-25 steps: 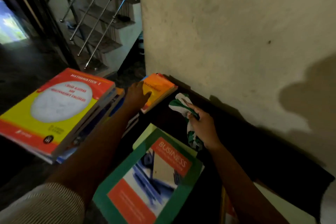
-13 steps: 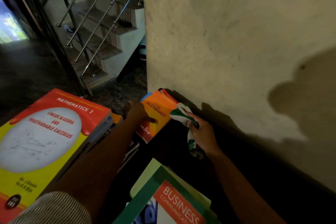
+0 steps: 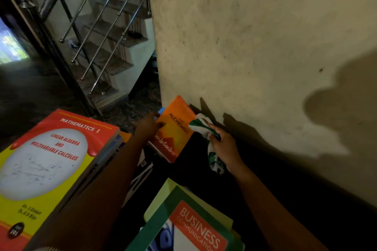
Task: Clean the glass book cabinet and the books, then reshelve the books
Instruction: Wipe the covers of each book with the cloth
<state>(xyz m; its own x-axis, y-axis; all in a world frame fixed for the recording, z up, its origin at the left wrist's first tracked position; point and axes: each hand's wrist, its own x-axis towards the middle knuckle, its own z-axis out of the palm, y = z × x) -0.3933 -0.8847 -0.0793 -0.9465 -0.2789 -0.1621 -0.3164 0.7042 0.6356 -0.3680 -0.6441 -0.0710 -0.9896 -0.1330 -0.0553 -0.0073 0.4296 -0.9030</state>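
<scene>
1. Cream plaster wall [image 3: 255,36] rises behind the dark cabinet top [image 3: 265,179].
2. I see the left hand [image 3: 149,126] gripping the orange "Alchemist" paperback [image 3: 177,134] by its left edge, thumb on the cover, close against the wall.
3. Right hand [image 3: 224,146] clutches a bunched green-and-white cloth [image 3: 201,124] that touches the paperback's right edge.
4. Red-and-yellow mathematics textbook [image 3: 51,159] tops the left stack.

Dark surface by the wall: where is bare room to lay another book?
Best: the dark strip between right forearm and cream plaster wall. Smaller gap: between orange Alchemist paperback and green-bordered Business book. Crowded on the left, by the red-and-yellow Mathematics textbook stack.
</scene>
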